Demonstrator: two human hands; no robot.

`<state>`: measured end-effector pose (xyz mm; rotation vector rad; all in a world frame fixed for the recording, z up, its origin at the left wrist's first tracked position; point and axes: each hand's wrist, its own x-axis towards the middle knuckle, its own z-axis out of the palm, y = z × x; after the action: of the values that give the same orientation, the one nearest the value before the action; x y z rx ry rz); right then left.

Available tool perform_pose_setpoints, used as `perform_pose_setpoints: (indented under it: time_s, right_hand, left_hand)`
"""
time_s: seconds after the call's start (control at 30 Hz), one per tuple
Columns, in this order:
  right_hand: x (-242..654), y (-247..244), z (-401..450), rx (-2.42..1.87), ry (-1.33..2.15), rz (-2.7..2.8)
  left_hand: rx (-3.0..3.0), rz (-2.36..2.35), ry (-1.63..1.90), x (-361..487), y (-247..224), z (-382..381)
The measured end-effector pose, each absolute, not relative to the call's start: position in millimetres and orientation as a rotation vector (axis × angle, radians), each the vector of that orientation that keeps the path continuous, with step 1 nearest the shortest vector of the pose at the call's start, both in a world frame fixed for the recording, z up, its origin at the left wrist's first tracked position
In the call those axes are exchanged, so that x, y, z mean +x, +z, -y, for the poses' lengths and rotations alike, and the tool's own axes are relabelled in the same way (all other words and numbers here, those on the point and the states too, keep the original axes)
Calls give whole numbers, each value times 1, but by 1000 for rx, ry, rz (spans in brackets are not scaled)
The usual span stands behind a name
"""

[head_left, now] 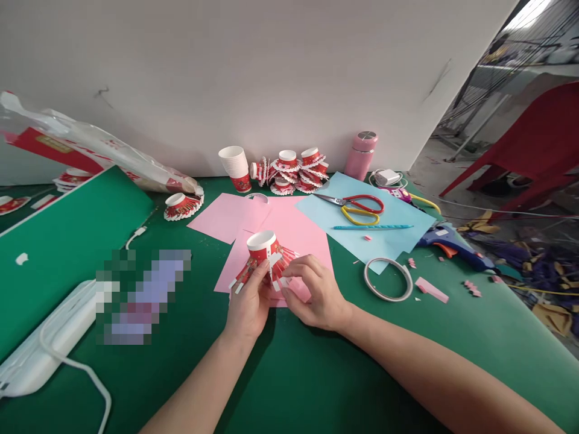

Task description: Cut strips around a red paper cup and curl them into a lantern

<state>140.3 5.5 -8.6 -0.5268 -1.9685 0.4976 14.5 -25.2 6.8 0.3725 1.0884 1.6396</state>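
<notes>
Head view. Paper cup (270,250), red and white, held over the near part of a pink sheet (312,241), about midway between the far edge of the worktop (190,374) and the near side of the frame. Long axis close to upright, white round end uppermost; sides cut into strips that flare outward and down. It sits between the two hands, just beyond both; left hand nearer, right hand off its right flank, so the strips on that flank face the right fingertips.

Left hand (251,304): closed about the cup's lower left, thumb laid up the front, pinching the strips there; other fingers hidden behind. Bears the cup, as far as I can judge.

Right hand (316,295): half curled, index and thumb drawn close at the right-hand strips. Whether the tips pinch a strip or only brush it, cannot tell.

Toward the worktop's right edge: tape roll (408,283), glue gun (452,241). Along the far edge, a cluster of similarly cut cups (287,163).
</notes>
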Motion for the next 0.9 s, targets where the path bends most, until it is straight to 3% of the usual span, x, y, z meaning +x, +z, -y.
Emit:
perform_pose_setpoints:
  time_s: [0.3,0.73,0.9]
  right_hand:
    - [142,-8,-9,-656,577,1893]
    - [141,-13,-12,-524,254,2070]
    - [142,-12,-13,-544,312,1972]
  left_hand:
    - [419,-1082,1613,16,5,27]
    - [355,-1054,1640,15,6,25]
    - [353,-1031,1629,16,5,26]
